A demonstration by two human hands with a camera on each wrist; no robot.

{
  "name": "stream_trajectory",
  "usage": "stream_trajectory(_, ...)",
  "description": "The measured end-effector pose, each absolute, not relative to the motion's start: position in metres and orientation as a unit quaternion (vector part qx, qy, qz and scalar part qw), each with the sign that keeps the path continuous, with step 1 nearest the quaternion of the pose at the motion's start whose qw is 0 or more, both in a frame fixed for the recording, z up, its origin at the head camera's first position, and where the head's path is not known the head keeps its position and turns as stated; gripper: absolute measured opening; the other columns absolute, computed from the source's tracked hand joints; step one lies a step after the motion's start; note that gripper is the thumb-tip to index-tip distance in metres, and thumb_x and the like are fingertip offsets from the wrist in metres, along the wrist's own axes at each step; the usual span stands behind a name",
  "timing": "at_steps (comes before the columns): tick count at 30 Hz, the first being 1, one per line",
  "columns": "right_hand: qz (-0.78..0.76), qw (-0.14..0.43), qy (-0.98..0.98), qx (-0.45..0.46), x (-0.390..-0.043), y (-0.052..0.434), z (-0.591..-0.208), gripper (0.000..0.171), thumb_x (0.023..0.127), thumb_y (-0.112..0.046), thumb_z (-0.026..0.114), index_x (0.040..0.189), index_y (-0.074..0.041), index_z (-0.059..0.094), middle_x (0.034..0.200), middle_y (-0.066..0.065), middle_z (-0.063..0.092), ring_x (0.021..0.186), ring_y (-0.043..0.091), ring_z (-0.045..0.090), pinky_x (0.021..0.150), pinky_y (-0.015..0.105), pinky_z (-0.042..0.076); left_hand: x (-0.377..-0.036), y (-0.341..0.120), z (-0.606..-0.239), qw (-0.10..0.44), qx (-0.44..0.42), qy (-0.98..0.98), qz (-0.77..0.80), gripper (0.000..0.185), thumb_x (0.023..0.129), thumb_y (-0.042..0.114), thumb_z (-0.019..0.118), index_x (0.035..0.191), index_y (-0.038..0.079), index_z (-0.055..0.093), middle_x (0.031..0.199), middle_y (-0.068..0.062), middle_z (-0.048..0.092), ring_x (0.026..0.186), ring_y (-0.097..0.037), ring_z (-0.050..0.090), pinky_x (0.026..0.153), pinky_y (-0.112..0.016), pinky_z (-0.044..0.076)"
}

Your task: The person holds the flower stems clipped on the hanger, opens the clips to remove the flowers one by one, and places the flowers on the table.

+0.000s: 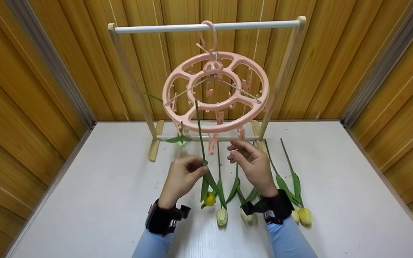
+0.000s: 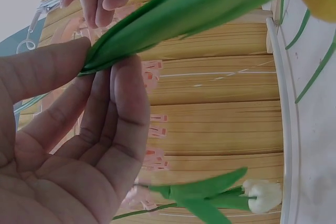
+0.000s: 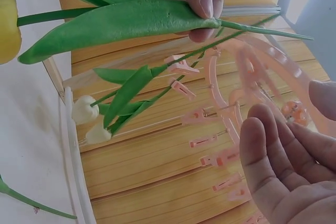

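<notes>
Between thumb and fingers my left hand (image 1: 181,179) pinches the stem of a yellow tulip (image 1: 209,199) where its leaves begin. Its bloom points down and the bare stem rises in front of the pink round clip hanger (image 1: 213,128). My right hand (image 1: 255,166), fingers loosely bent, holds nothing; it is beside a dangling pink clip (image 1: 212,143) at the hanger's front. White tulips (image 3: 85,109) hang bloom down at the hanger's left side, stems up by the clips (image 3: 181,65). In the left wrist view the held tulip's long green leaf (image 2: 173,22) crosses above my fingers.
The hanger hooks over a white rail (image 1: 156,28) on a wooden stand (image 1: 280,79). Several tulips lie on the white table (image 1: 95,200), among them a pale one (image 1: 222,217) and a yellow one (image 1: 305,216) at right. Wood-panelled walls (image 1: 389,107) enclose the table's back and sides.
</notes>
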State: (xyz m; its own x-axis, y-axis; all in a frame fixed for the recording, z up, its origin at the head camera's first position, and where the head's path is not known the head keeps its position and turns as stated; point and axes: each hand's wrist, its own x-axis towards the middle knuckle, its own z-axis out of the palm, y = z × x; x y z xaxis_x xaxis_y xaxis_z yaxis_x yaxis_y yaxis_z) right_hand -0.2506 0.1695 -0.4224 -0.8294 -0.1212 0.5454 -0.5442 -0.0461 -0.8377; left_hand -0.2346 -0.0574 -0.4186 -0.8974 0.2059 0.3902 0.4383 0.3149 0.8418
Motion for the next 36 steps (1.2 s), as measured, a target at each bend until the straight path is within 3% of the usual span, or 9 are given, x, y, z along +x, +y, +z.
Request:
stream_trajectory(6, 0.680, 0.148, -0.676, 0.241, -0.250, 0.170, -0.422, 0.030, 0.099, 0.007, 0.061, 0.127, 0.016, 0.062, 0.109, 0.032, 0.066, 0.087, 0.012, 0.069, 0.079, 0.025, 0.058, -0.235, -0.060, -0.418, 0.110, -0.190, -0.798, -0.561, 0.007, 0.087, 0.001, 0.077, 0.094, -0.001, 0.076, 0.085, -0.010, 0.073, 0.074, -0.016, 0.063, 0.073, -0.027, 0.053)
stream_trajectory(12, 0.668, 0.155, -0.685, 0.244, -0.249, 0.171, -0.423, 0.027, 0.099, 0.006, 0.060, 0.125, 0.014, 0.064, 0.109, 0.028, 0.068, 0.089, 0.014, 0.070, 0.079, 0.027, 0.059, -0.236, -0.065, -0.417, 0.120, -0.182, -0.801, -0.558, 0.008, 0.088, 0.002, 0.076, 0.095, -0.002, 0.076, 0.085, -0.010, 0.073, 0.073, -0.016, 0.064, 0.072, -0.026, 0.053)
stream_trajectory(19, 0.661, 0.161, -0.683, 0.265, -0.250, 0.173, -0.423, 0.023, 0.098, 0.010, 0.059, 0.120, 0.017, 0.064, 0.112, 0.034, 0.066, 0.093, 0.010, 0.069, 0.081, 0.023, 0.057, -0.235, -0.071, -0.415, 0.138, -0.174, -0.789, -0.573, 0.010, 0.089, 0.003, 0.078, 0.097, -0.003, 0.076, 0.086, -0.013, 0.074, 0.072, -0.015, 0.063, 0.070, -0.024, 0.052)
stream_trajectory(36, 0.622, 0.186, -0.711, 0.270, -0.250, 0.180, -0.427, 0.023, 0.095, 0.011, 0.063, 0.117, 0.013, 0.068, 0.112, 0.028, 0.067, 0.097, 0.006, 0.067, 0.080, 0.020, 0.055, -0.236, -0.083, -0.408, 0.150, -0.117, -0.765, -0.615, 0.007, 0.090, -0.003, 0.072, 0.096, -0.004, 0.075, 0.085, -0.013, 0.071, 0.070, -0.014, 0.062, 0.066, -0.022, 0.052)
